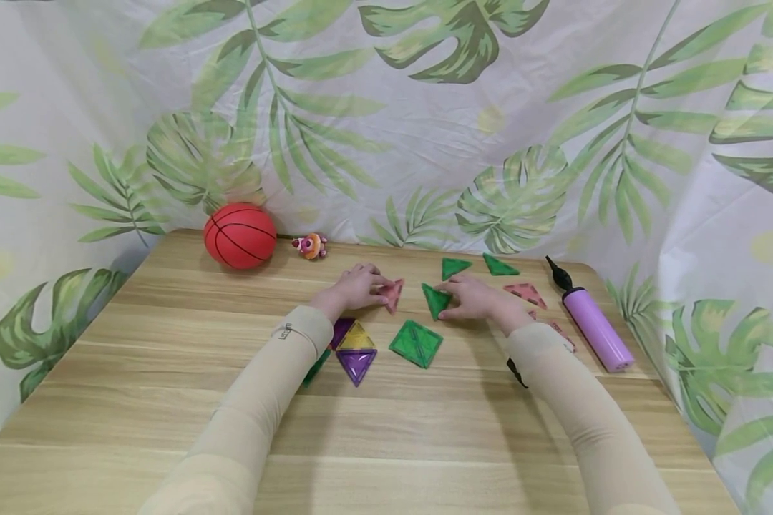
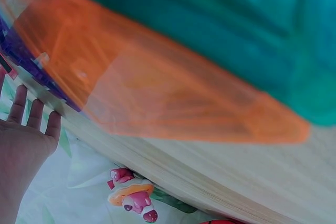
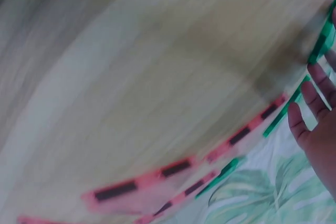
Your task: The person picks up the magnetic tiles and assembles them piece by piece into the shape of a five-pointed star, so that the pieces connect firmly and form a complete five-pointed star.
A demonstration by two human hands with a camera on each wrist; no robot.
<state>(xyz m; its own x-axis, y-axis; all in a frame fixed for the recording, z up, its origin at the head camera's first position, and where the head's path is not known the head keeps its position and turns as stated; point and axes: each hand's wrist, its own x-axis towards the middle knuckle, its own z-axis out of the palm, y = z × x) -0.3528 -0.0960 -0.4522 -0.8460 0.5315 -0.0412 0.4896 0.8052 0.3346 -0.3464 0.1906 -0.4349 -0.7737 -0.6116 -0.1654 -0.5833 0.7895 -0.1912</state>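
My left hand (image 1: 357, 287) pinches a pink-red triangular magnetic tile (image 1: 396, 295) at its left edge. Facing it across a small gap, my right hand (image 1: 470, 297) grips a green triangular magnetic tile (image 1: 434, 301) between thumb and fingers. Just nearer to me lie two green triangles side by side as a square (image 1: 416, 343). Beside my left forearm sit a yellow triangle (image 1: 357, 337) and a purple triangle (image 1: 357, 365), edge to edge, with another purple one (image 1: 341, 331) and a green one (image 1: 316, 368) partly hidden by the sleeve. The left wrist view has an orange tile (image 2: 157, 87) very close.
Two green triangles (image 1: 454, 267) (image 1: 499, 265) and a pink one (image 1: 526, 294) lie behind my right hand; more pink tiles (image 1: 563, 336) are partly under that forearm. A purple hand pump (image 1: 595, 325) lies at right. A red ball (image 1: 240, 236) and small toy figure (image 1: 312, 245) stand back left.
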